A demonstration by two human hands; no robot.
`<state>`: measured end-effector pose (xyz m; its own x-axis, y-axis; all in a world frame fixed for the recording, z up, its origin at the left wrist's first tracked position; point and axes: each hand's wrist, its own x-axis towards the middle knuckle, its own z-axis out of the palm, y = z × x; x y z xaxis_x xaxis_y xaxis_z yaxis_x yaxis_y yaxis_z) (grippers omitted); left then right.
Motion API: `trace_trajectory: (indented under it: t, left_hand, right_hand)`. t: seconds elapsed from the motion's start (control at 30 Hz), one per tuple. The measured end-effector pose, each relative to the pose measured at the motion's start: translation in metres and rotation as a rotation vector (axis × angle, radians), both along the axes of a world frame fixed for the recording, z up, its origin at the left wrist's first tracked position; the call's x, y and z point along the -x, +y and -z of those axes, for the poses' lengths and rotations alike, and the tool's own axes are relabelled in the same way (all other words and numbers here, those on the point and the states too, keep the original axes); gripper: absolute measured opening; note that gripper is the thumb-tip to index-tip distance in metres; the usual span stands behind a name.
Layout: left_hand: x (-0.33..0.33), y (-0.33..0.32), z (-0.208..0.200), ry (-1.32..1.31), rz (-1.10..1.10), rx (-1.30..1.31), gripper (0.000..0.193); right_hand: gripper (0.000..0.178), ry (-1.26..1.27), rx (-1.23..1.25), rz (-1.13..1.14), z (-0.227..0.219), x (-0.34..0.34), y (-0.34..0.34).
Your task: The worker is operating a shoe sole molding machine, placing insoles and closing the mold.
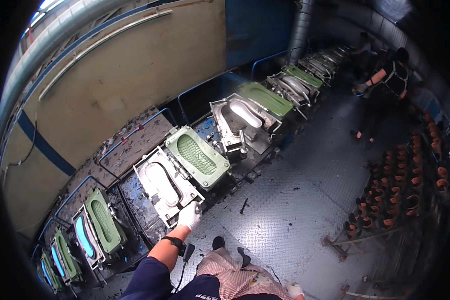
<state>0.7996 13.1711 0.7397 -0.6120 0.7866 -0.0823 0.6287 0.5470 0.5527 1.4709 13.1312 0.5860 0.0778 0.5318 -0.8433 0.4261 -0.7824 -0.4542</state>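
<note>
Floor: from my remote seat, grey tread-plate floor (285,215), dark scraps here & there.
Mould row: similar moulds (267,97) run off to the far R; more to the L, nearest w/ a blue sole (84,236) in it.
Sole mould, where: the open one (187,189) front-L of the wearer, in the row, btwn that blue-sole unit & the next open mould.
Sole mould, handling: I judge it heavy, rigid metal, prob. slick under gloves, not fragile; temp can't tell. I'd take the outer corner or rim, fingers clear of hinge & cavity.
Green half: matt green (197,156), tread-patterned cavity facing up, fittings at corners, lies open beside its mate.
Silver half: bright, shiny plate (150,192), dark-stained edges; pale sole-shaped insert (161,179) w/ dark gap along its side.
L hand: white-gloved (189,216), fingers curled; grip looks clamped on the mould's nr. corner, exact hold partly hidden.
R hand: white-gloved (294,290), bottom edge, beside checked apron (230,277); mostly cut off, so can't tell if grip's apart or together.
</note>
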Motion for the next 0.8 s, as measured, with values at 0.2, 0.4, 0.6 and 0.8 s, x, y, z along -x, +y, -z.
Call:
trace_trajectory:
  t: [0.2,0.4,0.6,0.8]
  left_hand:
    - [-0.007,0.010,-0.031,-0.071,-0.104,0.254,0.027]
    - [-0.009,0.024,-0.033,-0.015,-0.153,0.304,0.027]
    - [-0.009,0.029,-0.010,0.065,-0.241,0.245,0.021]
    - [-0.018,0.054,-0.028,-0.012,-0.283,0.201,0.021]
  right_hand:
    - [0.021,-0.032,0.075,-0.079,-0.028,-0.041,0.045]
    - [0.014,-0.030,0.048,-0.081,-0.050,-0.066,0.102]
    - [0.009,-0.042,0.055,-0.104,-0.056,-0.080,0.141]
    - [0.017,-0.085,0.034,-0.217,-0.060,-0.092,0.168]
